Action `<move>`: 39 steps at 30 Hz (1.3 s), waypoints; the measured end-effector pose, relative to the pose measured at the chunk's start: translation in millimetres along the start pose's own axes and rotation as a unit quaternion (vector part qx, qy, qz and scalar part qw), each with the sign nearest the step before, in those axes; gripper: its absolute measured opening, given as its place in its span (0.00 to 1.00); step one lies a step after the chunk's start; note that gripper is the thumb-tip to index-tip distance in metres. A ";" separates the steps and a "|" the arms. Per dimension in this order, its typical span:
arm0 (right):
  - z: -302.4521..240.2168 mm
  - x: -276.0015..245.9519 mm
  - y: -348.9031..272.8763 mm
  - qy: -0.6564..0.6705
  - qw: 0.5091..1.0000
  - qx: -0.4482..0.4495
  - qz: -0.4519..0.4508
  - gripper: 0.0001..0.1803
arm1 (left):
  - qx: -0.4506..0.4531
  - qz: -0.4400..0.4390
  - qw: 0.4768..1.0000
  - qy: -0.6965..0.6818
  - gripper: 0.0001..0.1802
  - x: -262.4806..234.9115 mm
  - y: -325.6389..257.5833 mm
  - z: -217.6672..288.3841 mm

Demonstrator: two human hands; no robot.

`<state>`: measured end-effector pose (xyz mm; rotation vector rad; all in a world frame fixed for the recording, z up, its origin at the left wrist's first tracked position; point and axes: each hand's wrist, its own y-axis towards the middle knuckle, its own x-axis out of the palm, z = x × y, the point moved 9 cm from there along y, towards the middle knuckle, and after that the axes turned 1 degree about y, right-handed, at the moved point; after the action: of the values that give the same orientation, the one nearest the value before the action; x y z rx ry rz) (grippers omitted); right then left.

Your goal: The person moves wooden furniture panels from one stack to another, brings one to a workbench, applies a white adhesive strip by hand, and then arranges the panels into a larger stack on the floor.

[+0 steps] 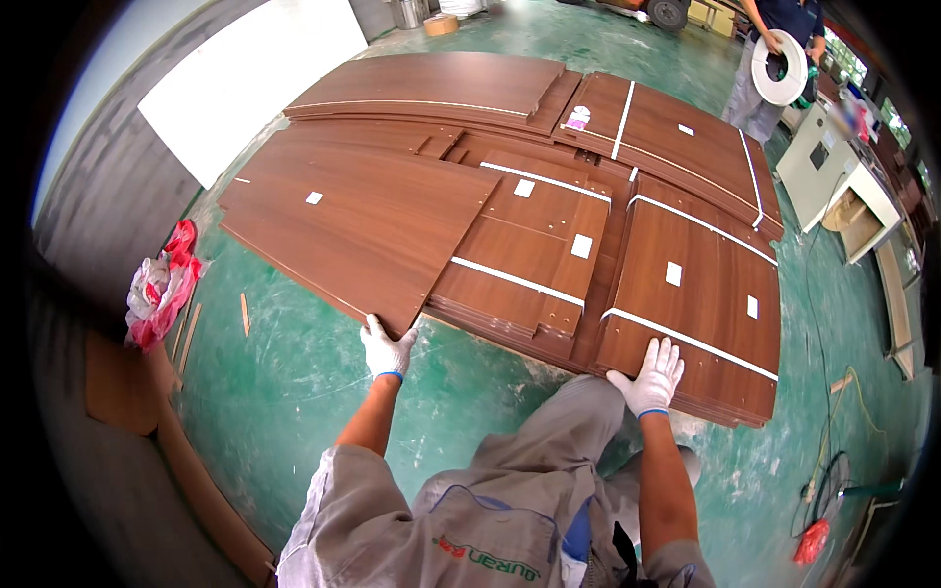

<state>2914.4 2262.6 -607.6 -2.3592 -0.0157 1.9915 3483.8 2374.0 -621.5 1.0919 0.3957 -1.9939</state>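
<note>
A large brown wood-grain panel (363,211) lies on the left of a low pile of panels, a small white label on its face. My left hand (388,349), in a white glove, is closed on its near right corner, and the undersides of those fingers are hidden. My right hand (651,379), gloved too, rests flat with outstretched fingers on the near edge of a strapped stack of brown panels (720,304). Between my hands sits another bundle of brown panels (518,250), bound with white straps.
More brown panels (431,80) and a strapped bundle (676,122) lie on the far side. A white board (255,83) leans at the left, near crumpled red-and-white plastic (162,289). At the far right, a person (760,83) holds a roll of white strapping (780,69).
</note>
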 end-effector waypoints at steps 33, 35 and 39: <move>-2.1 -2.0 -1.1 -0.025 0.999 0.016 0.021 0.74 | -0.081 -0.052 0.972 0.215 0.76 7.8 265.0 -13.2; -1.5 -1.6 -1.3 -0.026 0.999 0.015 0.023 0.75 | -0.081 -0.045 0.973 0.210 0.75 11.6 277.8 -19.5; 1.7 -1.9 -4.0 -0.032 0.999 0.022 0.024 0.74 | -0.065 -0.035 0.984 0.163 0.72 17.1 291.8 -18.1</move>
<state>2912.5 2266.6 -605.8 -2.2912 0.0821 2.0661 3715.1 2194.6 -615.8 1.3392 0.7349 -1.8203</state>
